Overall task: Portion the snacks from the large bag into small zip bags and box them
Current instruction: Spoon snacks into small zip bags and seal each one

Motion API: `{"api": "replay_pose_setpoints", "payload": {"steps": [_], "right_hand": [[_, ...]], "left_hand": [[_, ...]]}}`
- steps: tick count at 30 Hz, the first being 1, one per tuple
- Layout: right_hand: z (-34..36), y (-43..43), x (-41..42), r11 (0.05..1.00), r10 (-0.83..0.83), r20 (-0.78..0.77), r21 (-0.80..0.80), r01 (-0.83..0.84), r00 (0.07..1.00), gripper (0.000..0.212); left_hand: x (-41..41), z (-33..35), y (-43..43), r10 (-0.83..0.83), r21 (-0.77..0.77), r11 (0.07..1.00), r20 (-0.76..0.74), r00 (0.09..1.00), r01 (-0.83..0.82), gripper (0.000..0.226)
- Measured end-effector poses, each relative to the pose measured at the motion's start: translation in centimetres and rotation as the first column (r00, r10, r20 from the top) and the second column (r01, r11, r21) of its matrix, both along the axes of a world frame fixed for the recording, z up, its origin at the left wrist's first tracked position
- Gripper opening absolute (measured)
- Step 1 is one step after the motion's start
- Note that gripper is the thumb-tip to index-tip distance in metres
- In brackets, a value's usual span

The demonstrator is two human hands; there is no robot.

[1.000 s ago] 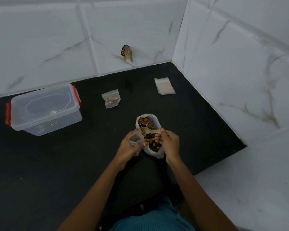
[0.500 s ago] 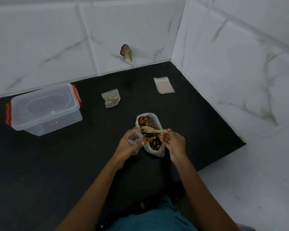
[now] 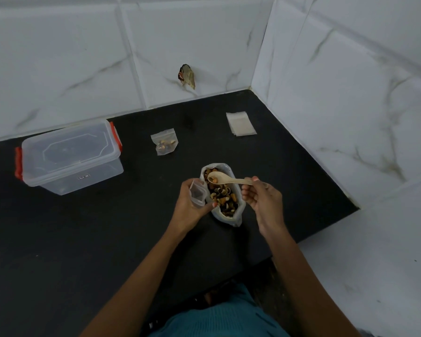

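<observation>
Left hand (image 3: 190, 205) gripped small zip bag (image 3: 197, 193), mouth open, just beside large bag (image 3: 233, 221) on tabletop (image 3: 83, 239). Right hand (image 3: 260, 195) pinched spoon (image 3: 225, 179) by handle, bowl over snacks (image 3: 223, 198). Risk: narrow floppy mouth, so pieces could miss and scatter across tabletop.

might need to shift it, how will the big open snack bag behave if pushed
The large bag looks soft-walled, so it would probably buckle rather than slide cleanly. Open and full of snacks, it may tip and spill if pushed high.
</observation>
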State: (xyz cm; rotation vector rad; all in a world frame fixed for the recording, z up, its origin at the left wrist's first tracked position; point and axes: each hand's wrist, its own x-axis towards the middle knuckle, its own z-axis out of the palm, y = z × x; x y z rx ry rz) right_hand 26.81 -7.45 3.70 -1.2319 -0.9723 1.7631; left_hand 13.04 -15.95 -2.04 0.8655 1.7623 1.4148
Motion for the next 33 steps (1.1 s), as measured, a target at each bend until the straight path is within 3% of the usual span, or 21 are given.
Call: {"api": "replay_pose_setpoints", "payload": {"steps": [6,11,14,17,21,25,28,33], "right_hand": [[1.2,-2.3,-0.7,0.939,0.054,0.203,0.322,-0.119,0.978,0.019],[1.3,-3.6,-1.2,0.787,0.077,0.315,0.563,-0.252,0.946,0.016],[0.8,-3.9,-1.2,0.654,0.114,0.434,0.644,-0.397,0.894,0.016],[0.1,-4.0,-1.1,0.495,0.127,0.538,0.694,-0.523,0.834,0.021],[-0.2,-4.2,-1.0,0.364,0.087,0.548,0.76,-0.539,0.832,0.032],[-0.4,-4.1,-1.0,0.362,0.071,0.538,0.771,-0.524,0.84,0.032],[-0.6,-3.9,-1.0,0.368,0.061,0.524,0.78,-0.507,0.85,0.03],[-1.2,-3.7,-0.6,0.278,0.073,0.562,0.782,-0.558,0.824,0.028]], "left_hand": [[0.5,0.0,0.5,0.046,0.021,0.999,-0.044,0.998,-0.045,0.065],[0.6,0.2,0.5,0.102,0.001,0.995,-0.095,0.99,-0.102,0.067],[0.6,0.5,0.3,0.105,-0.001,0.994,-0.051,0.993,-0.105,0.064],[0.7,1.1,0.2,0.093,0.009,0.996,-0.038,0.995,-0.093,0.063],[0.8,1.1,0.1,0.098,-0.009,0.995,-0.046,0.994,-0.098,0.061],[0.8,1.2,0.2,0.112,-0.081,0.989,-0.134,0.985,-0.124,0.058],[0.7,1.2,0.2,0.133,-0.047,0.989,-0.093,0.987,-0.138,0.06],[0.9,0.9,0.4,0.126,-0.039,0.991,-0.039,0.991,-0.127,0.056]]}}
